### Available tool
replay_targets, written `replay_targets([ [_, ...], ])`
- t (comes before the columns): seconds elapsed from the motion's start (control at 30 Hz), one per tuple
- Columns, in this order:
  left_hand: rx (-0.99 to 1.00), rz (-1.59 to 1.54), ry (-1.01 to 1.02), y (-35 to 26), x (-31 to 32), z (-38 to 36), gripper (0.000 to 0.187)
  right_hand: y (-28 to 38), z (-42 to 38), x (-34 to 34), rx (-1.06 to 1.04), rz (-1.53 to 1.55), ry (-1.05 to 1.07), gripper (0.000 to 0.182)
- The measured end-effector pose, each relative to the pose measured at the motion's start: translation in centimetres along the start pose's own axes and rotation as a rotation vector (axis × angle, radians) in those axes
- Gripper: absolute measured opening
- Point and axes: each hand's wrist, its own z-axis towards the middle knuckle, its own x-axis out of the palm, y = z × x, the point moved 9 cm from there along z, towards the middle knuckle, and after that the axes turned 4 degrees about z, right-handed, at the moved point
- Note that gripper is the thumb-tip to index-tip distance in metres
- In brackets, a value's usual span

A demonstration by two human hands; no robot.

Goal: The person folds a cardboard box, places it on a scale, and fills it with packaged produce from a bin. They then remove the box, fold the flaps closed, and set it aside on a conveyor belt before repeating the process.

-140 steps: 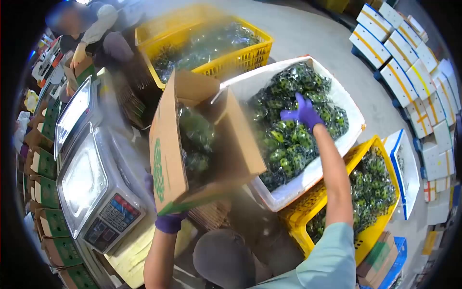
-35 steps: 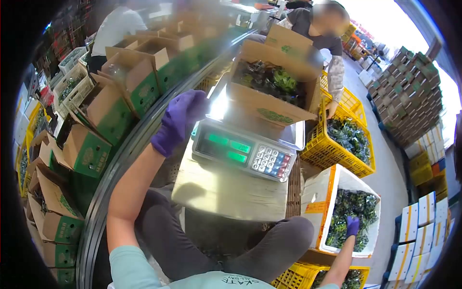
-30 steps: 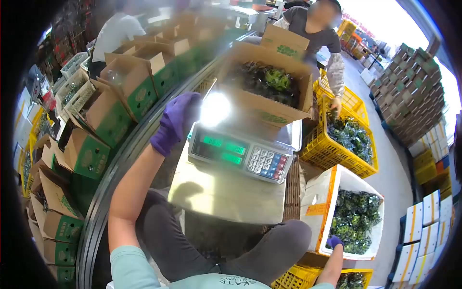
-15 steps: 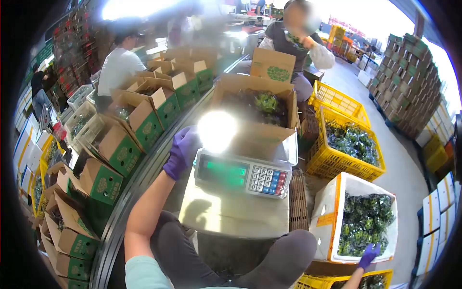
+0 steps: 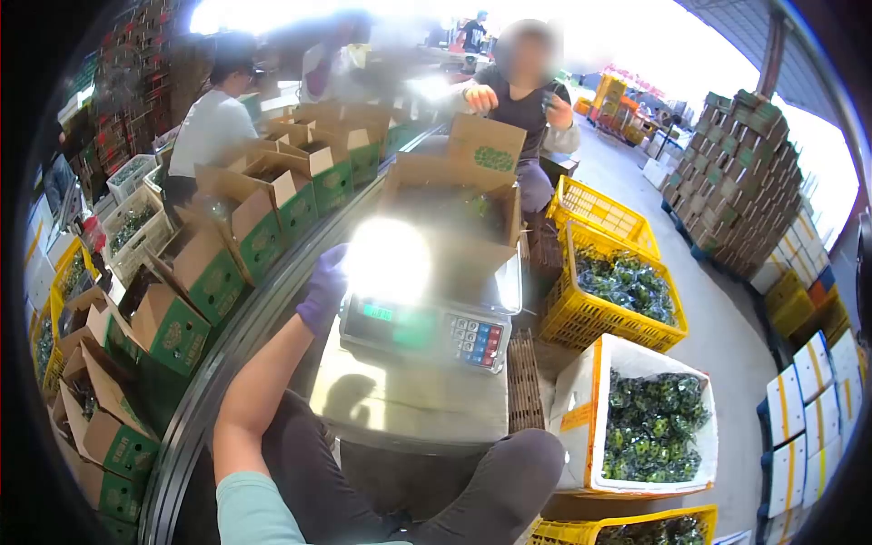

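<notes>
My left hand [image 5: 323,289], in a purple glove, is raised at the left side of a digital scale [image 5: 427,331]. A bright glare washes out its fingertips, close to the near left corner of an open cardboard box [image 5: 454,173]. That box rests on the scale, with dark leafy contents inside partly lost in the haze. Green digits glow on the scale's display, beside a keypad. Beneath it is a pale stand [image 5: 409,409] in front of my knees. My right hand is out of view.
To my right, a white foam box [image 5: 577,413] and a yellow crate [image 5: 595,318] hold bagged leafy greens. Green-and-brown cartons [image 5: 182,341] line a metal rail [image 5: 213,409] on my left. One person [image 5: 522,113] sits opposite; another [image 5: 213,132] works behind the cartons.
My right hand has left the foam box and gone out of view. My left hand stays beside the scale. The person opposite has lowered their hands from near the head. The view has shifted right.
</notes>
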Motion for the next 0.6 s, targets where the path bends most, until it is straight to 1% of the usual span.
replay_targets([
  [0.07, -0.019, -0.001, 0.030, 0.0, 0.1, 0.2, 0.029, 0.3, -0.5, 0.1, -0.012, 0.008, -0.002, 0.049],
  [0.23, -0.087, -0.034, 0.028, 0.5, -0.4, 0.1, 0.027, 0.5, -1.7, -0.4, -0.031, 0.024, -0.033, 0.049],
  [0.33, -0.084, -0.071, -0.027, -0.4, -0.6, -0.2, 0.027, 0.4, -2.2, -2.0, -0.064, 0.057, -0.083, 0.049],
  [0.4, -0.103, -0.083, -0.023, -1.4, -0.4, -0.7, 0.027, 0.8, -2.2, -4.1, -0.116, 0.120, -0.152, 0.049],
  [0.43, -0.119, -0.085, -0.021, -1.7, -0.5, -0.7, 0.027, 1.2, -2.2, -5.9, -0.167, 0.178, -0.213, 0.049],
  [0.47, -0.093, -0.100, -0.018, -2.2, -0.5, -0.8, 0.027, 2.5, -2.4, -8.5, -0.244, 0.257, -0.311, 0.049],
  [0.5, -0.079, -0.111, -0.017, -3.0, -0.5, -0.8, 0.027, 4.2, -2.6, -12.0, -0.355, 0.369, -0.452, 0.049],
  [0.57, -0.099, -0.090, -0.011, -3.9, -0.2, -1.5, 0.028, 12.6, -7.5, -20.9, -0.654, 0.610, -0.702, 0.049],
  [0.6, -0.090, -0.101, -0.005, -4.0, -0.1, -1.6, 0.028, 18.3, -9.8, -25.0, -0.751, 0.853, -0.702, 0.047],
])
